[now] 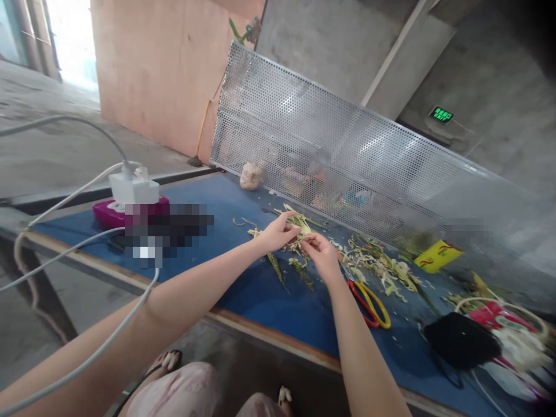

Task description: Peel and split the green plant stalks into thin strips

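Note:
My left hand (281, 233) is closed in a pinch at a pale green plant strip (305, 225) over the blue table (252, 310). Fingertips of my right hand (322, 255) are pressed together at the near end of the same strip; the exact grip is too small to make out. Under and around both hands lie loose leaf pieces, including a dark green pointed leaf (277, 270). To the right spreads a heap of pale shredded plant scraps (386, 266). Scissors with red and yellow handles (376, 307) lie beside my right forearm, their blades hidden.
A perforated metal screen (313, 121) stands along the far edge. Near it sit a pale lump (251, 175) and a yellow packet (438, 256). On the left are a magenta power strip (106, 215) and a white cable (125, 324) crossing my left forearm. A black pouch (463, 340) lies right.

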